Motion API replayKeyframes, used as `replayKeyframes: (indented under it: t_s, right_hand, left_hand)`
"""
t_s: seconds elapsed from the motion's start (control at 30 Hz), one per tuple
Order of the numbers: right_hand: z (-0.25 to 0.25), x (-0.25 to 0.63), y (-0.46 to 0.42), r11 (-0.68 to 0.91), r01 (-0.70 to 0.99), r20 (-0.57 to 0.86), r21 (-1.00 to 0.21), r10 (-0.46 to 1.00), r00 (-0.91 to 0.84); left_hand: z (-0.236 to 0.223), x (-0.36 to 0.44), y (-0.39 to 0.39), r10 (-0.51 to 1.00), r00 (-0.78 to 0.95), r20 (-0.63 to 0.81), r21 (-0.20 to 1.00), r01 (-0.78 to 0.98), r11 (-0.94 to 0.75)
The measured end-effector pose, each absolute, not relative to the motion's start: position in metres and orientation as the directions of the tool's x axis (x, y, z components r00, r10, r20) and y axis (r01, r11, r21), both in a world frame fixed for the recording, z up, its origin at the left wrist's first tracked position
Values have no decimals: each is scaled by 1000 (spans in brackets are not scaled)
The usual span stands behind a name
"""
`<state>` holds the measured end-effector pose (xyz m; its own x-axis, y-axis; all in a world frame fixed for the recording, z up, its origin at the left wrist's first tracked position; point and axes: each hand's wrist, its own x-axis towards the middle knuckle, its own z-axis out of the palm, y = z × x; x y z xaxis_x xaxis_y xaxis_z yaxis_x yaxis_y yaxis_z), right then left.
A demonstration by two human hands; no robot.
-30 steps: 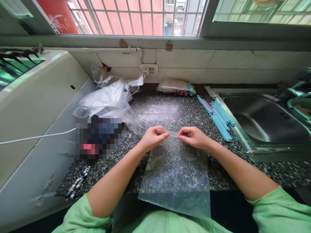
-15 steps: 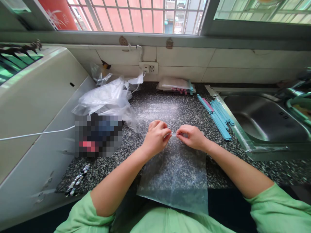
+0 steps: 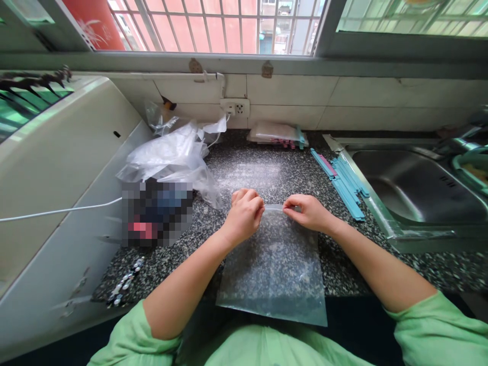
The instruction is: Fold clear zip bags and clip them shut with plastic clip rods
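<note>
A clear plastic bag (image 3: 278, 269) lies flat over the dark speckled countertop, its near end hanging past the front edge. My left hand (image 3: 246, 213) pinches the bag's far edge toward its left end. Along that same edge, farther right, my right hand (image 3: 303, 211) is closed with thumb and forefinger on the plastic. A whitish strip of the edge runs between the two hands. Both hands rest just above the counter, and the bag looks empty.
Crumpled clear plastic bags (image 3: 171, 152) lie at the left behind a blurred-out dark object (image 3: 158, 213). Blue and pink plastic strips (image 3: 343, 185) sit beside the steel sink (image 3: 404, 183). A filled plastic packet (image 3: 276, 134) rests against the tiled wall, near a socket (image 3: 235, 107).
My hands have moved apart along the bag's edge, the right one going right and the left slightly left. More of the edge shows between them, and the bag lies flatter.
</note>
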<state>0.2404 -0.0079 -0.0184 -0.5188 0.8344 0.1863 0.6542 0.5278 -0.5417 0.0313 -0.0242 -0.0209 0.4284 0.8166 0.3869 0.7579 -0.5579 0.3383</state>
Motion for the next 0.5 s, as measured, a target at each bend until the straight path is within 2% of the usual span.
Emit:
replayKeyframes:
  t_s: [0.13, 0.33, 0.4, 0.5]
  right_hand:
    - [-18, 239, -9, 575, 674, 239, -464, 814, -529]
    - [-16, 234, -13, 679, 702, 326, -214, 727, -604]
    - [-15, 233, -15, 687, 704, 337, -180, 715, -612]
    - [-14, 233, -15, 685, 700, 336, -203, 720, -607]
  left_hand:
    - [-20, 32, -25, 806, 439, 397, 314, 760, -568]
    - [-20, 36, -30, 791, 442, 423, 253, 780, -572]
    - [-21, 37, -31, 787, 452, 420, 256, 773, -581]
    - [-21, 38, -29, 780, 457, 426, 269, 760, -592]
